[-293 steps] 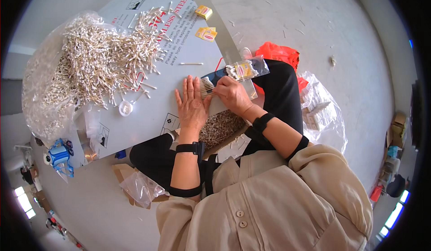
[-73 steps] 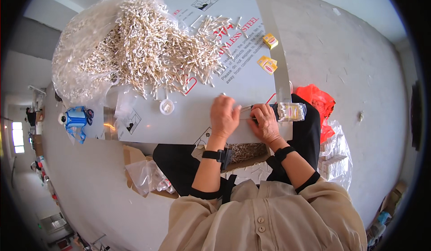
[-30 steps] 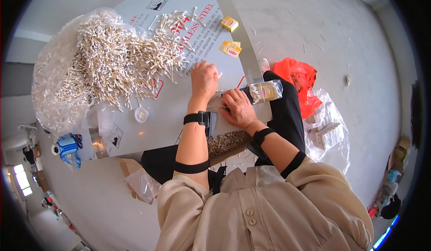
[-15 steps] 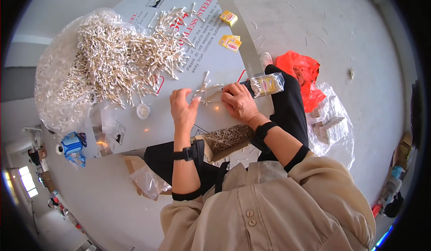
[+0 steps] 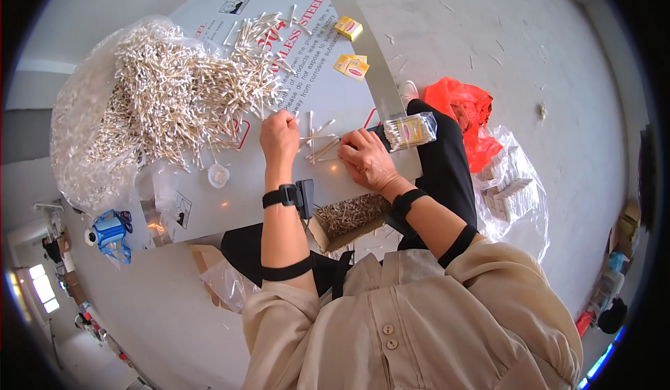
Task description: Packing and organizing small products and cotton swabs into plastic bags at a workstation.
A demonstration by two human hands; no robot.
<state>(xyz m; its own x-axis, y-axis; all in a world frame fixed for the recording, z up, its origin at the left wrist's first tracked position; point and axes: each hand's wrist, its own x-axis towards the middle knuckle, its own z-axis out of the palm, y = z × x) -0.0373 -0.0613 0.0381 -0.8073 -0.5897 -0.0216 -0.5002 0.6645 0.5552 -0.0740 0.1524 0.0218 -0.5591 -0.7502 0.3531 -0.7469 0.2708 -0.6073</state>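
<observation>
A big heap of cotton swabs (image 5: 167, 97) lies on a white board (image 5: 230, 187) in front of me. My left hand (image 5: 279, 137) rests on the board at the heap's near edge, fingers curled over a few loose swabs (image 5: 317, 142). My right hand (image 5: 366, 159) holds a clear packet of swabs (image 5: 408, 130) by its open end, with some swabs between the two hands. A cardboard box of swabs (image 5: 349, 215) sits on my lap below the board.
Two small yellow boxes (image 5: 349, 65) and another (image 5: 347, 27) lie at the board's far edge. A red plastic bag (image 5: 464, 111) and a clear bag of packed packets (image 5: 513, 194) lie on the concrete floor to my right. A blue tape dispenser (image 5: 108, 233) is at left.
My left hand has reached out to the heap's edge and come back with loose swabs toward my right hand. The right hand has kept the clear packet throughout.
</observation>
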